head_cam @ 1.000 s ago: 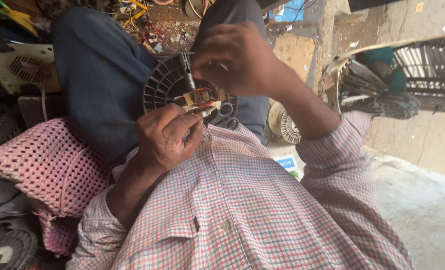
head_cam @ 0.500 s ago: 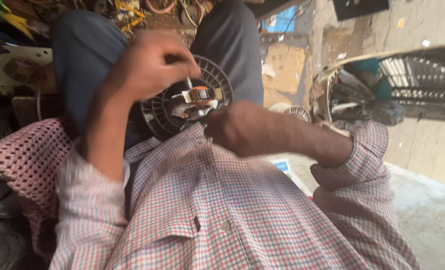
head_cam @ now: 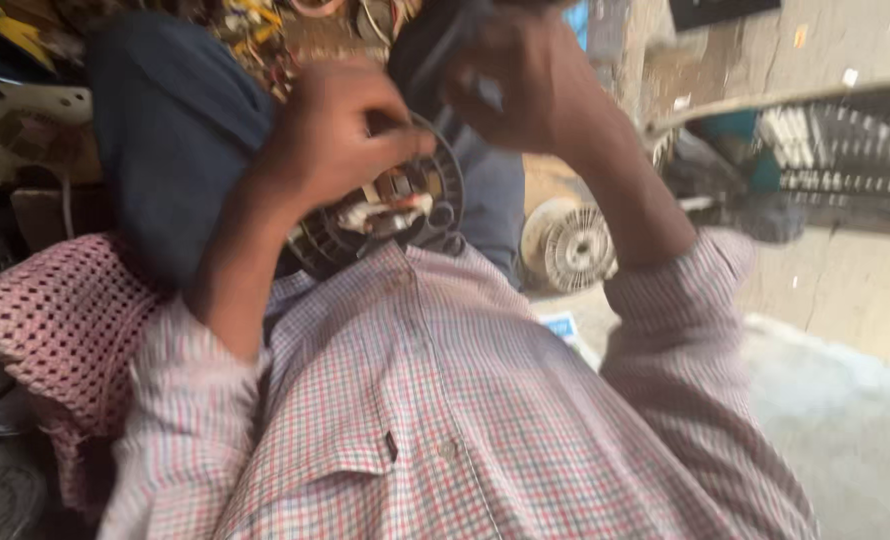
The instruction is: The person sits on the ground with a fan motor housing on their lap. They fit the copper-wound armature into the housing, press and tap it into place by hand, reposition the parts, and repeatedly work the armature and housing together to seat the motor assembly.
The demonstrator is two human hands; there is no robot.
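Note:
A round black slotted fan motor housing with a metal core and white wiring rests on my lap, against my dark blue trousers. My left hand lies over its upper left part and grips it. My right hand is raised just above and to the right of the housing, fingers closed around a small thin tool that is blurred. My checked shirt fills the lower part of the view.
A pink crocheted cloth lies at my left. A white round ribbed fan part sits on the floor beyond my knee. A wire fan guard stands at the right. Tangled wires and a white plastic piece are at the top left.
My left hand rose from below the housing to grip its upper left side. My right hand dropped toward my chest, then lifted up to the right. The view has tilted.

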